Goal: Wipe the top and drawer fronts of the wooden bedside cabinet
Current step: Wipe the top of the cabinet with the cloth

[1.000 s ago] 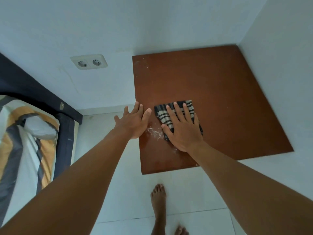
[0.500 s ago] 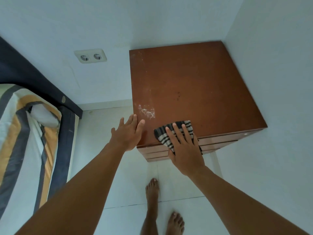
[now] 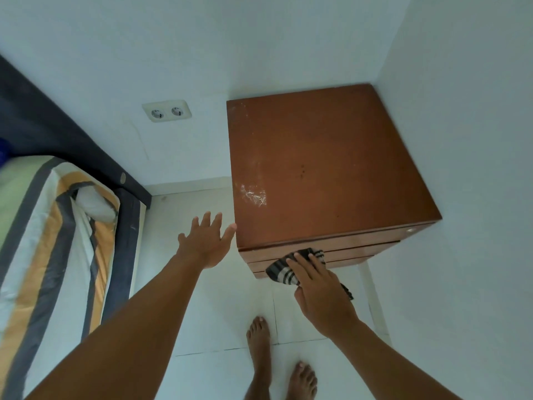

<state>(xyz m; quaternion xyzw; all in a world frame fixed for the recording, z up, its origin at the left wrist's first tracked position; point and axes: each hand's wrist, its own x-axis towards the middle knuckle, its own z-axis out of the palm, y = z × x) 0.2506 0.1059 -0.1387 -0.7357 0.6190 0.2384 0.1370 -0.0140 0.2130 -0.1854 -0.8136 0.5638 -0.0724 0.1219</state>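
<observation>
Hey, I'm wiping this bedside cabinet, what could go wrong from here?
The white smear on the cabinet top is unwiped while the cloth is down on the drawer fronts, so it may get missed. The right hand only presses the cloth flat, a loose end hanging, so it could slip to the floor.

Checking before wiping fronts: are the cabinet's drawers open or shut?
Shut: drawer fronts lie flush beneath the top; none juts out.
</observation>
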